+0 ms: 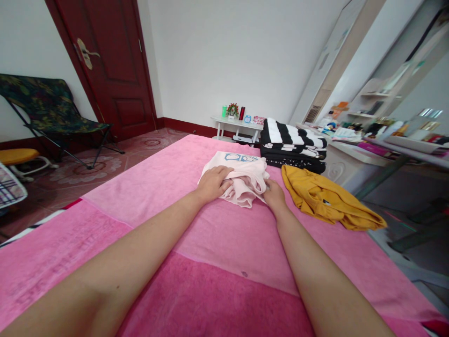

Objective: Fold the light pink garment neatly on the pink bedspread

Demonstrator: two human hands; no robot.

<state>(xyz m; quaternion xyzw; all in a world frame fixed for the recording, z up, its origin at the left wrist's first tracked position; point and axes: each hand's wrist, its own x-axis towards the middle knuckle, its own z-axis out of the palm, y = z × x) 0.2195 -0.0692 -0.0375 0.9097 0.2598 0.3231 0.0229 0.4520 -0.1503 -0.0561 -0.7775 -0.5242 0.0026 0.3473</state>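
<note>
A pale pink garment (238, 175) with a blue print lies bunched on the pink blanket (168, 187). My left hand (213, 183) rests on its left side with fingers curled into the cloth. My right hand (274, 194) grips its right edge, fingers tucked under a fold. Both arms stretch forward across the blanket.
A mustard yellow garment (326, 199) lies to the right of my hands. Behind it is a stack of black-and-white striped folded clothes (293, 144). A small white table (238, 125) with bottles stands by the far wall. A folding chair (52, 114) and dark red door (108, 65) are at left, cluttered shelves (389, 131) at right.
</note>
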